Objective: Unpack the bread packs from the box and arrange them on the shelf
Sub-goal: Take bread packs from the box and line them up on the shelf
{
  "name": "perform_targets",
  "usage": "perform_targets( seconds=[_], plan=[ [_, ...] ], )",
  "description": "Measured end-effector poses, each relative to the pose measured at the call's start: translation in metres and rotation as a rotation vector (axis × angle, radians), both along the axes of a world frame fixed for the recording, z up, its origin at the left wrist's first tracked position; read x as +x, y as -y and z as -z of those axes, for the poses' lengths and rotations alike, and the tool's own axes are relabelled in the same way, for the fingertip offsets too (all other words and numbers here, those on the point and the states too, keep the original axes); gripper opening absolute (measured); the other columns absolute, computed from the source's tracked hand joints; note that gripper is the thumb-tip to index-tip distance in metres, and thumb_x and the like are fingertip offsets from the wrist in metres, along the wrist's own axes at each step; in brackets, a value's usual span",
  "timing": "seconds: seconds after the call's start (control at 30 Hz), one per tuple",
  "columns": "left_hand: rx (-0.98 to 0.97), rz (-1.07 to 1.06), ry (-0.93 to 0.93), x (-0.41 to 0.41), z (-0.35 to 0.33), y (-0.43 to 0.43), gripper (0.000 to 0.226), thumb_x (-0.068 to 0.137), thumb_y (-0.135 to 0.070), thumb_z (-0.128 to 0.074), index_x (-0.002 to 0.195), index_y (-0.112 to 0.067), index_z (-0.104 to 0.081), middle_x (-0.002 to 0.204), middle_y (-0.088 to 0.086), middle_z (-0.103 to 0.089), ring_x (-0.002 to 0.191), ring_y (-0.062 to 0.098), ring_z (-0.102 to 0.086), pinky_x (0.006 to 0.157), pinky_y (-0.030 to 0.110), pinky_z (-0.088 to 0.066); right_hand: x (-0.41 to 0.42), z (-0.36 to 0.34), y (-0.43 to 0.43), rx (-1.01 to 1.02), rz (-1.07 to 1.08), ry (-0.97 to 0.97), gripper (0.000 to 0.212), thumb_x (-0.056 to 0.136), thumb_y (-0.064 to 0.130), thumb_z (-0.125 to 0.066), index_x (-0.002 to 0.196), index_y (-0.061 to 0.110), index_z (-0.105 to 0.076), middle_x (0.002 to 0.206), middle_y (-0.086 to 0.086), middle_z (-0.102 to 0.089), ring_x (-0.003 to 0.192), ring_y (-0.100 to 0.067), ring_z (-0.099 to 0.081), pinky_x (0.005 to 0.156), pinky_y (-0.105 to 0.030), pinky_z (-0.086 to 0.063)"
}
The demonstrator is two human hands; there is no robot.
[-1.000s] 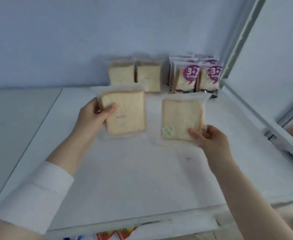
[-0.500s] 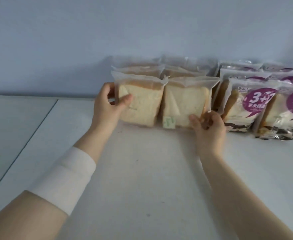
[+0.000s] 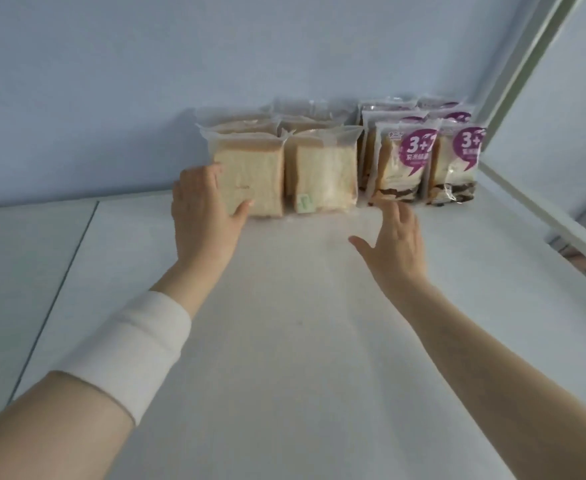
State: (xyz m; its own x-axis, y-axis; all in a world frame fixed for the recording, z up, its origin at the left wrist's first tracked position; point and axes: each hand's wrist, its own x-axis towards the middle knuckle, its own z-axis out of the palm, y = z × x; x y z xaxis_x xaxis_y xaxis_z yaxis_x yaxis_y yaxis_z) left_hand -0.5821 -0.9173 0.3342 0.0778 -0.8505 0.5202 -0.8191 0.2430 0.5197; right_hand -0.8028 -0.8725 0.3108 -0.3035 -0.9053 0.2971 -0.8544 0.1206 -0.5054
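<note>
Bread packs [image 3: 298,157] stand upright in rows at the back of the shelf [image 3: 302,323], close against the pale blue wall [image 3: 128,74]. Up front, two clear packs of white sliced bread sit side by side and touching. The left bread pack [image 3: 257,174] is in the grip of the left hand [image 3: 203,211]: thumb pressed across its front face near the bottom corner, fingers wrapped round its left edge, the pack's base down on the shelf. The right bread pack [image 3: 326,171] stands free, a small green sticker [image 3: 303,202] at its lower left corner. More clear packs line up behind these two, only their tops showing.

Over to the right hand [image 3: 397,244], and it holds nothing: fingers straight and spread, thumb out wide to the side, palm down just above the shelf. Its fingertips reach close to the foot of the nearest purple-label pack [image 3: 405,161]; whether they touch it, I cannot tell. A second purple-label pack [image 3: 457,161] stands beside that one, with further ones stacked behind, all just right of the white bread.

A white cuff [image 3: 135,344] bands the left forearm. At the far right, a pale frame post [image 3: 530,64] rises at a slant beside the shelf.
</note>
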Motion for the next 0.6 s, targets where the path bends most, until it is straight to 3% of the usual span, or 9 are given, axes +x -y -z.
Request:
perform_targets(
  seconds=[0.1, 0.17, 0.43, 0.6],
  plan=[
    [0.048, 0.288, 0.443, -0.03, -0.003, -0.051, 0.056, 0.078, -0.03, -0.069, 0.125, -0.01, -0.048, 0.123, 0.015, -0.047, 0.116, 0.034, -0.043, 0.09, 0.043, -0.036, -0.008, -0.005, -0.06, 0.085, 0.025, -0.271, 0.063, 0.083, 0.026, -0.066, 0.137, 0.016, -0.036, 0.141, -0.009, -0.034, 0.13, -0.029, -0.03, 0.102, -0.04, -0.032],
    [0.064, 0.416, 0.608, -0.058, -0.006, -0.084, 0.055, 0.082, -0.035, -0.064, 0.128, -0.014, -0.042, 0.125, 0.011, -0.043, 0.117, 0.03, -0.04, 0.089, 0.039, -0.035, -0.018, -0.009, -0.102, 0.143, 0.073, -0.343, 0.061, 0.084, 0.025, -0.064, 0.137, 0.017, -0.035, 0.143, -0.009, -0.031, 0.133, -0.029, -0.026, 0.103, -0.042, -0.03],
    [-0.049, 0.76, 0.747, -0.217, -0.017, -0.219, 0.052, 0.084, -0.036, -0.06, 0.127, -0.014, -0.039, 0.125, 0.01, -0.043, 0.114, 0.03, -0.041, 0.088, 0.038, -0.036, -0.128, -0.02, -0.279, 0.183, 0.341, -0.413, 0.056, 0.083, 0.017, -0.063, 0.133, 0.014, -0.038, 0.139, -0.014, -0.032, 0.132, -0.034, -0.026, 0.102, -0.047, -0.032],
    [-0.071, 0.985, 0.807, -0.358, 0.019, -0.327, 0.05, 0.084, -0.037, -0.059, 0.123, -0.014, -0.038, 0.125, 0.01, -0.042, 0.114, 0.029, -0.04, 0.089, 0.039, -0.037, -0.234, 0.019, -0.418, 0.345, 0.552, -0.387, 0.05, 0.08, 0.016, -0.065, 0.126, 0.014, -0.043, 0.132, -0.011, -0.036, 0.125, -0.032, -0.032, 0.098, -0.044, -0.038]
  ],
)
